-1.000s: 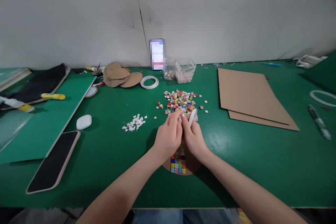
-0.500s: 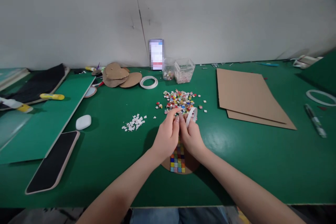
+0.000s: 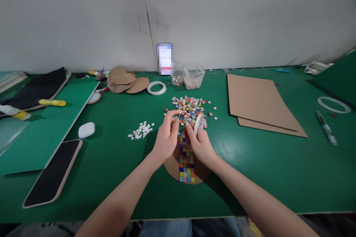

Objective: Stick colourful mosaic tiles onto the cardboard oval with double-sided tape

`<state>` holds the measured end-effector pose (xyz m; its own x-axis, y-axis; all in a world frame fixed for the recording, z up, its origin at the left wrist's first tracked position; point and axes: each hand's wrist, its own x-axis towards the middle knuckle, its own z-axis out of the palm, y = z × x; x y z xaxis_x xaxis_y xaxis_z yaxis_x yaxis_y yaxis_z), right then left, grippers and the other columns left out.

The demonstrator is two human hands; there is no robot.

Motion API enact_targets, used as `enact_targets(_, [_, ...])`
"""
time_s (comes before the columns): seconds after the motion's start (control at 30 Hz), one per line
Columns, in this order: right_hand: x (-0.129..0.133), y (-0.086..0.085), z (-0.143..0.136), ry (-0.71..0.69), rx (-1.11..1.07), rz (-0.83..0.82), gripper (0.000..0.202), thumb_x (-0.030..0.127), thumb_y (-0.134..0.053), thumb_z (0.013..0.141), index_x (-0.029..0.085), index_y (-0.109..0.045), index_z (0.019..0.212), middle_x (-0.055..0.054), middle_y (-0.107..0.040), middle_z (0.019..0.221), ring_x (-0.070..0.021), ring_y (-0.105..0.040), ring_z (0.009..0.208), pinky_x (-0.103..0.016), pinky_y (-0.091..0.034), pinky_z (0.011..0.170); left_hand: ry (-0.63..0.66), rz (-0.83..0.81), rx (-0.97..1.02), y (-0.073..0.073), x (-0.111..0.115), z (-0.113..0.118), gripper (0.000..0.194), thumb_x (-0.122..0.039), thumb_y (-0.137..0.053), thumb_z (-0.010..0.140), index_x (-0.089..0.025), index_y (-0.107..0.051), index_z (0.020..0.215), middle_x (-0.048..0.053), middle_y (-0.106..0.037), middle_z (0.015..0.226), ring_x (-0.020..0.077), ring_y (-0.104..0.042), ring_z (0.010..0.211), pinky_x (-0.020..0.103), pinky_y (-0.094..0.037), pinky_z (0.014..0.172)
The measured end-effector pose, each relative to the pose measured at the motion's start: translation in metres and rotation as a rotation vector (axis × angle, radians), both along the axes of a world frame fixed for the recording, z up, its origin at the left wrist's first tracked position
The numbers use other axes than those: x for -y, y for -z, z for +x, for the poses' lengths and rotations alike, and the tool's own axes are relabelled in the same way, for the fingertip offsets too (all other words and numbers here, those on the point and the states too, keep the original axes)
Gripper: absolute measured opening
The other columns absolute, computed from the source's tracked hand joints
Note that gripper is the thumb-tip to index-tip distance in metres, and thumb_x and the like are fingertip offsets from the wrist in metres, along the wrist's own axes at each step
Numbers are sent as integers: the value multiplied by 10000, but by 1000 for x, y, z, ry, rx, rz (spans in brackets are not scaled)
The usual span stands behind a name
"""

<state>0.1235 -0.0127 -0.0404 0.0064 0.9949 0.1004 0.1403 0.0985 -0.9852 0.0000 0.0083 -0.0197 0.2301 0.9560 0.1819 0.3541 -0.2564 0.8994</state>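
Left hand (image 3: 167, 137) drew away; phone screen (image 3: 165, 58) blurred.

No text, brand or number can be read. The lit phone screen (image 3: 165, 58) beyond the 2 hands (image 3: 166, 139) is blurred into blocks; any print on the pen (image 3: 326, 128) to their right is too small.

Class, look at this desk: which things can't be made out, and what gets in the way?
Head view: tile strip, its far right part covered by the right hand.
Head view: upright phone, its screen blurred over.
Head view: anything tiny pinched in the left hand, too small to tell.
Head view: green board, its left end cut off by the picture's edge.
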Motion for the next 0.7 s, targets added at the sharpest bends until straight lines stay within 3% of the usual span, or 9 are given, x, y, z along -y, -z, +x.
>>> enact_targets(0.17, [-1, -4, -1, -78, -274, -206, 428, 494, -372, 869, 202, -411, 560, 72, -353, 388, -69, -308, 312, -208, -221, 321, 122, 49, -69, 0, 3, 1, 276, -210, -343, 906, -232, -406, 1173, 2, -519, 802, 119, -509, 649, 254, -426, 636])
enact_targets(0.3, [1, -5, -1, -73, -302, -192, 460, 510, -404, 855, 197, -397, 518, 62, -361, 401, -65, -312, 345, -208, -216, 339, 169, 49, -96, 1, 4, 2, 278, -211, -353, 901, -224, -415, 1171, 10, -526, 819, 134, -518, 693, 277, -441, 682])
enact_targets(0.57, [6, -4, -1, -97, -233, -104, 390, 477, -391, 876, 206, -400, 595, 54, -368, 479, -87, -329, 416, -230, -261, 397, 242, -48, 86, -2, 3, 0, 272, -214, -359, 893, -259, -425, 1153, 2, -496, 800, 128, -508, 657, 256, -459, 624])
enact_targets(0.7, [6, -4, 0, -116, -237, -97, 367, 463, -379, 884, 210, -387, 618, 59, -350, 504, -85, -309, 427, -226, -258, 400, 208, -35, 42, -3, 4, 1, 284, -193, -358, 892, -258, -430, 1159, 2, -497, 809, 131, -512, 692, 268, -455, 672])
